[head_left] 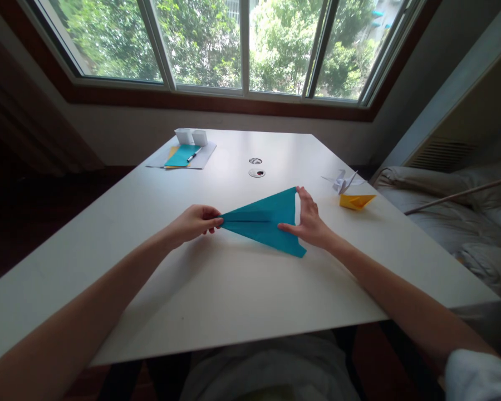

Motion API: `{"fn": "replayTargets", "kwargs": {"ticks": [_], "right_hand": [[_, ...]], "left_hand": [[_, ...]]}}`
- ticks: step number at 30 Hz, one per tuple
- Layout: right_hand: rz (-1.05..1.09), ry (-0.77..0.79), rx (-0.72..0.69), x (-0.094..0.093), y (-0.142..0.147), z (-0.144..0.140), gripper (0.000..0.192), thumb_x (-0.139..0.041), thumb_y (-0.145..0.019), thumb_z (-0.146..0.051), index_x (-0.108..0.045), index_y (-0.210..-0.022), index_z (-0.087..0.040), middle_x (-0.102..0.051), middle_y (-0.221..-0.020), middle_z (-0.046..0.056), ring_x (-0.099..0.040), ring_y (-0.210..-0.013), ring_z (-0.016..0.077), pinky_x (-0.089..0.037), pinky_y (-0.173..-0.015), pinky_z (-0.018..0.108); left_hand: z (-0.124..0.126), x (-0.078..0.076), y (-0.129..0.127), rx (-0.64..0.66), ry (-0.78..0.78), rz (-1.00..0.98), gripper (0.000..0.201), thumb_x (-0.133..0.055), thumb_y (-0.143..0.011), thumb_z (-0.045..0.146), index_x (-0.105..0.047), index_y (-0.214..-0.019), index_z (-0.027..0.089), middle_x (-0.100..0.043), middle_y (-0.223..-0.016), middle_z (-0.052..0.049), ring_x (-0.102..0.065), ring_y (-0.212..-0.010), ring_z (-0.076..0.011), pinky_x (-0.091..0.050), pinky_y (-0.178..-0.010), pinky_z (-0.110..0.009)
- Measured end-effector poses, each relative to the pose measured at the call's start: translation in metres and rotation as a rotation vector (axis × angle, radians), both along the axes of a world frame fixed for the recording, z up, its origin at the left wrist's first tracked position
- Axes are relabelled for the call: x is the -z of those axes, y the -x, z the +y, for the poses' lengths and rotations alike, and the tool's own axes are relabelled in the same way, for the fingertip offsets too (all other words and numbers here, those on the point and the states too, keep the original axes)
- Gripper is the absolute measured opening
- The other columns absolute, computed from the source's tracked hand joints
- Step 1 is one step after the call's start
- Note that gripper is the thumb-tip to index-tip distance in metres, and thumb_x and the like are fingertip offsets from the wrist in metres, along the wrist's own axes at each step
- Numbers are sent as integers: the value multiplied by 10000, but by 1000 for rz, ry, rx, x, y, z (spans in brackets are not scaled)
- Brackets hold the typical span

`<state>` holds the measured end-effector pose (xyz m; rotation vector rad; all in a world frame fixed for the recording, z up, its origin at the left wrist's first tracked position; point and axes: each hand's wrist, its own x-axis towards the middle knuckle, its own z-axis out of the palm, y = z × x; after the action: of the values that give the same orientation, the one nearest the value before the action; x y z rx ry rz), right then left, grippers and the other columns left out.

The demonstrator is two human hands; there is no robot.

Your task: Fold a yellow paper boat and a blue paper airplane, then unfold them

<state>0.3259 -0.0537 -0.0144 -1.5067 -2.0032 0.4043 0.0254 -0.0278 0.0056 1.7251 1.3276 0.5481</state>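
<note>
Our left hand [192, 221] pinched the teal paper's [264, 220] folded point while our right hand's [309, 220] open fingers pressed its wide, unfinished end on the counter [234, 289].

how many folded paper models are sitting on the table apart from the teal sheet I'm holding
2: a white paper crane at the table's far right, and a yellow paper boat just in front of it.

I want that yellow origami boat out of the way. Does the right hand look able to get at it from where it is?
Probably yes. The yellow origami boat sits just beyond the right hand, with bare white table between them; only the white paper crane stands close behind it.
</note>
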Motion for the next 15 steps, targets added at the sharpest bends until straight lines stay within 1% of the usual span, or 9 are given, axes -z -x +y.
{"fn": "replayTargets", "kwargs": {"ticks": [1,2,3,5,7,8,9,11,15], "right_hand": [[125,80,34,0,-1,2,1054,-632,-656,-569,-38,-1420,-149,-77,-1478,189,-248,-1303,341,-346,-997,494],[259,185,47,-1,-2,4,1057,-630,-658,-572,-22,-1419,-161,-139,-1465,201,-357,-1246,334,-422,-935,477],[394,297,35,-3,-2,5,1029,-630,-664,-568,-51,-1417,-171,-237,-1435,206,-458,-1170,317,-483,-870,449],[619,457,-52,-7,-3,8,885,-651,-672,-526,-236,-1374,-181,-447,-1320,172,-563,-1052,273,-530,-812,400],[751,497,-136,-11,-2,8,698,-701,-651,-458,-446,-1243,-193,-567,-1208,114,-585,-1024,248,-530,-833,383],[782,495,-143,-13,-1,8,633,-725,-632,-428,-507,-1181,-202,-588,-1184,92,-588,-1022,246,-531,-839,385],[796,493,-123,-15,0,7,603,-745,-612,-405,-538,-1145,-214,-597,-1174,76,-591,-1017,248,-534,-836,395],[809,505,-47,-17,1,5,615,-770,-581,-378,-553,-1138,-231,-606,-1164,68,-600,-999,263,-542,-819,419],[866,592,-1,-17,2,1,612,-770,-588,-370,-564,-1141,-208,-619,-1141,92,-620,-963,284,-556,-791,436]], "left_hand": [[0,0,0,-19,-4,-29,307,-630,-652,435,-623,-746,143,-604,-620,-12,-527,-553,-115,-391,-477,-211],[0,-1,0,-33,-9,-57,308,-637,-651,431,-622,-751,140,-608,-632,-16,-530,-557,-115,-397,-480,-213],[0,-1,-1,-41,-16,-80,310,-641,-650,428,-622,-759,139,-612,-642,-19,-534,-562,-116,-403,-483,-216],[0,0,-1,-42,-48,-103,311,-643,-658,423,-620,-775,136,-615,-652,-20,-537,-566,-115,-406,-482,-215],[0,1,-2,-32,-99,-104,302,-637,-674,414,-617,-785,135,-616,-660,-17,-536,-566,-110,-401,-476,-207],[0,2,-3,-25,-126,-101,296,-634,-682,410,-616,-789,135,-616,-666,-15,-534,-566,-107,-398,-473,-202],[-1,2,-4,-16,-148,-99,291,-632,-689,406,-615,-793,135,-615,-671,-14,-533,-566,-104,-396,-471,-199],[-3,3,-6,6,-161,-106,286,-628,-699,403,-612,-804,138,-612,-674,-10,-534,-567,-103,-398,-471,-197],[-9,4,-12,42,-77,-149,274,-626,-712,396,-611,-803,138,-598,-649,0,-532,-564,-98,-416,-499,-201]]}}
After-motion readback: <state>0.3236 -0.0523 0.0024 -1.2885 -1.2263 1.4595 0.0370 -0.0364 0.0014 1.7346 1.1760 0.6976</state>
